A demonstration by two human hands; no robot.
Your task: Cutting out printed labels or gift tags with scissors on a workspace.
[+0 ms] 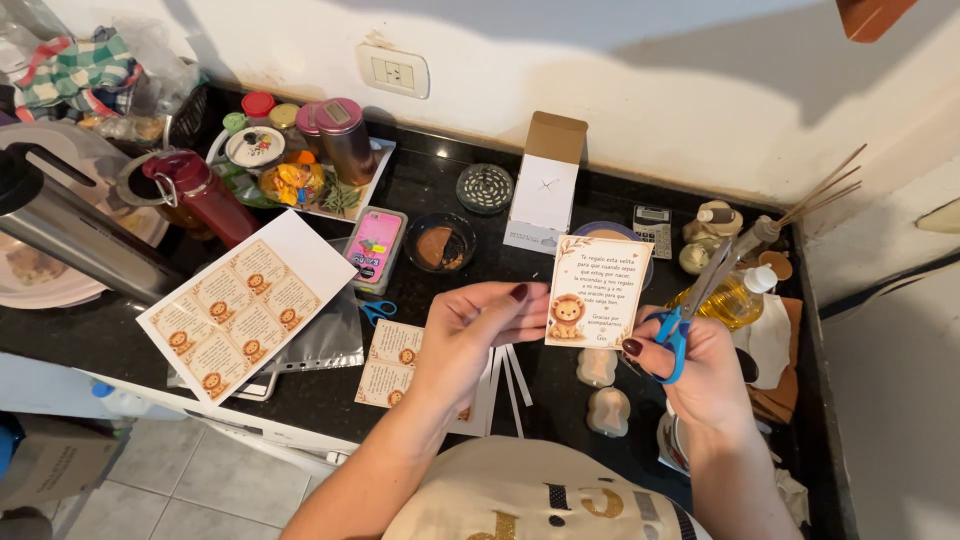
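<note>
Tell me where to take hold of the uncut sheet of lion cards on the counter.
Take the sheet by its near corner, coming from the counter's front edge. It lies flat and tilted, and that corner seems to stick out past the edge, so fingers can likely pinch it above and below. The bottle crowds its far side.

Both forearms were bare. Fingernails (632,347) carried dark red polish. At 6 o'clock, a cream shirt (540,495) bore gold-and-black lettering.

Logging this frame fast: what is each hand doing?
Left hand: holding the lion card by its edge.
Right hand: grip closed on blue scissors.
</note>
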